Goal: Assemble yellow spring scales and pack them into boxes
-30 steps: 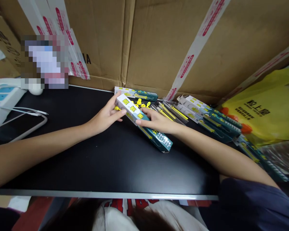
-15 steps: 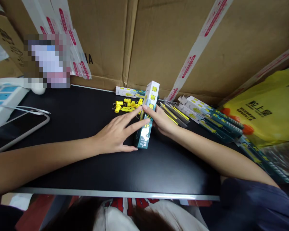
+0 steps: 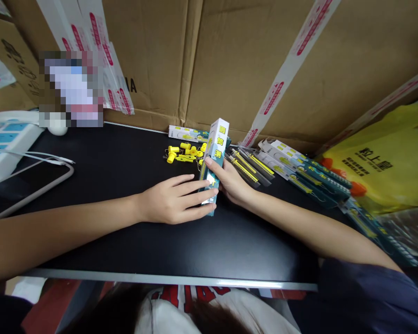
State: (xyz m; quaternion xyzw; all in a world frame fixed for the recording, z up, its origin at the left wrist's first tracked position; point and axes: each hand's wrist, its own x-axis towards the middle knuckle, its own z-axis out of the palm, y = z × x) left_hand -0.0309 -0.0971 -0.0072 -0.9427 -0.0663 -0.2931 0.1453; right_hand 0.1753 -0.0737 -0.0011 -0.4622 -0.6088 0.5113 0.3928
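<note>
A slim white and teal cardboard box (image 3: 220, 139) with yellow lettering stands slightly tilted near the middle of the black tabletop. My right hand (image 3: 235, 181) grips it from the right side, thumb across the front and the other fingers hidden behind. Across the lower front of the box lie the stretched fingers of my left hand (image 3: 177, 199), slightly apart, touching the printed face. Just behind and left of the box is a small heap of yellow plastic parts with wire hooks (image 3: 184, 153). Clear tubes with yellow scales (image 3: 245, 166) lie right of it, partly behind my right hand.
A similar box (image 3: 184, 133) lies at the back against large cardboard cartons (image 3: 244, 60). More boxes (image 3: 306, 171) are stacked at the right beside a yellow plastic bag (image 3: 372, 157). On the left are a white power strip (image 3: 17, 132), cables and a grey-edged device (image 3: 31, 190).
My left hand has slid down the box; its fingers, spread wide before with the index near the right thumb, now lie closer together on the lower front. The right hand keeps its grip.
</note>
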